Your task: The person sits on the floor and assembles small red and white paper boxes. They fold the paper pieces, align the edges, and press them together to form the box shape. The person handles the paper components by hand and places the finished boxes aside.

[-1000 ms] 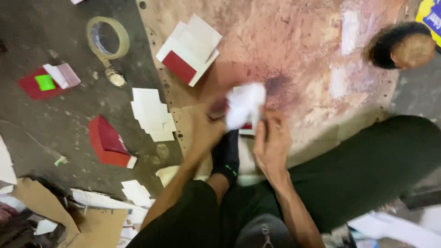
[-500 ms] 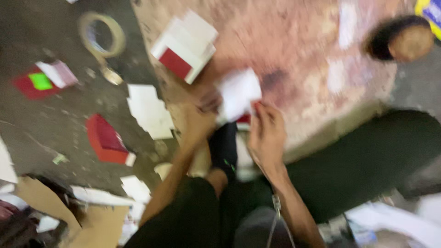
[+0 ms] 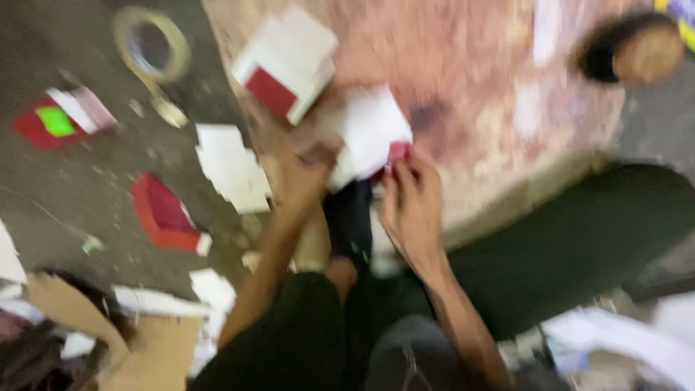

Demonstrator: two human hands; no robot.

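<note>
Both grips grasp one white-and-red paper piece [image 3: 371, 134]: left hand [image 3: 300, 181] pinches its left edge, right hand [image 3: 413, 203] its near corner, steadying it just above the pinkish surface [image 3: 463, 65]. A stack of similar pieces [image 3: 286, 65] sits far left, tape roll [image 3: 148, 47] beyond.

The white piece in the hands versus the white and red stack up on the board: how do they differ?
The white piece is held between the left hand and right hand; the white and red stack lies untouched on the reddish board. The held piece shows only a sliver of red at its lower edge, while the stack shows a clear red panel. The stack looks thicker, in several layers. Both are mainly white, flat and card-like; blur hides finer detail.
</note>
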